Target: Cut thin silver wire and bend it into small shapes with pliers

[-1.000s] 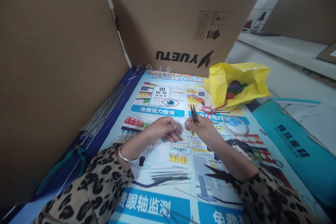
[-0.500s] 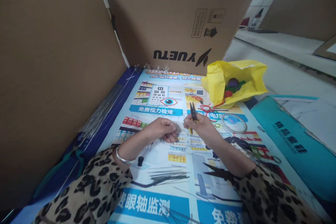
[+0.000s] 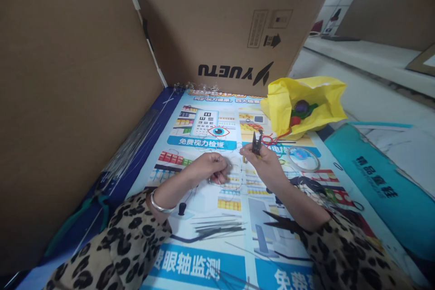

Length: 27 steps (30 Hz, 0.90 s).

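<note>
My left hand (image 3: 212,167) is closed, pinching a piece of thin wire (image 3: 234,168) that bends out past the fingertips toward the right. Its exact shape is too fine to make out. Opposite it, my right hand (image 3: 261,161) grips a small pair of pliers (image 3: 256,144) with dark jaws pointing away from me and slightly apart. A bit of the yellow handle shows below the fingers. The thumb and forefinger of this hand press together near the wire; whether they touch it I cannot tell. Below the hands lie several cut wire lengths (image 3: 219,227) on the printed sheet (image 3: 234,244).
Cardboard walls (image 3: 224,22) stand at the left and back. A yellow bag (image 3: 306,104) with coloured balls sits back right, near a roll of tape (image 3: 303,159). Scissors (image 3: 282,223) lie by my right forearm. At left are teal-handled pliers (image 3: 78,213) and a wire bundle (image 3: 132,145).
The pliers in my right hand have turned, so their jaws now show apart and less of the yellow handle is visible. My right hand has shifted slightly right; my left hand hardly moved.
</note>
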### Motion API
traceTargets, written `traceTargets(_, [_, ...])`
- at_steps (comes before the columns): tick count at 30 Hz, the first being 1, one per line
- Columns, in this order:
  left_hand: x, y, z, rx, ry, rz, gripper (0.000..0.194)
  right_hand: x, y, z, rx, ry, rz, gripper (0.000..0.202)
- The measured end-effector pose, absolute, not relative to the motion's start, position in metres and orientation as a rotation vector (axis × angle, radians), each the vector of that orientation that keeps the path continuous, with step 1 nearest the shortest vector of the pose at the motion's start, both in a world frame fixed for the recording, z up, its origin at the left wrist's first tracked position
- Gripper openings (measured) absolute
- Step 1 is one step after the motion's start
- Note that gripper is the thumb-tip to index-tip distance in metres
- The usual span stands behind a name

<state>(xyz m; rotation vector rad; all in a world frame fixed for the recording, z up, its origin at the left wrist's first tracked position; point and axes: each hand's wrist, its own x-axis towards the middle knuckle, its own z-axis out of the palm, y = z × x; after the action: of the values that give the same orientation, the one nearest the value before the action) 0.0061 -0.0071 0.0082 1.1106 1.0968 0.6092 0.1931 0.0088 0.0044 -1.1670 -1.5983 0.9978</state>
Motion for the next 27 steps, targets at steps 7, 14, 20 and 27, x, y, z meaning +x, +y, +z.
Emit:
traceTargets(7, [0.007,-0.007,0.008,1.087,1.107,0.625,0.026,0.199,0.004,0.001,-1.206,-1.777,0.649,0.017])
traceTargets(14, [0.005,-0.006,0.007,1.073,1.065,0.613,0.028,0.207,0.002,-0.003,-1.224,-1.864,0.560,0.015])
traceTargets(20, [0.003,-0.005,0.005,1.070,1.036,0.632,0.026,0.204,0.001,-0.002,-1.329,-1.724,0.725,0.022])
traceTargets(27, [0.005,-0.006,0.002,1.066,1.052,0.668,0.022,0.204,0.003,0.002,-1.235,-1.571,1.010,0.027])
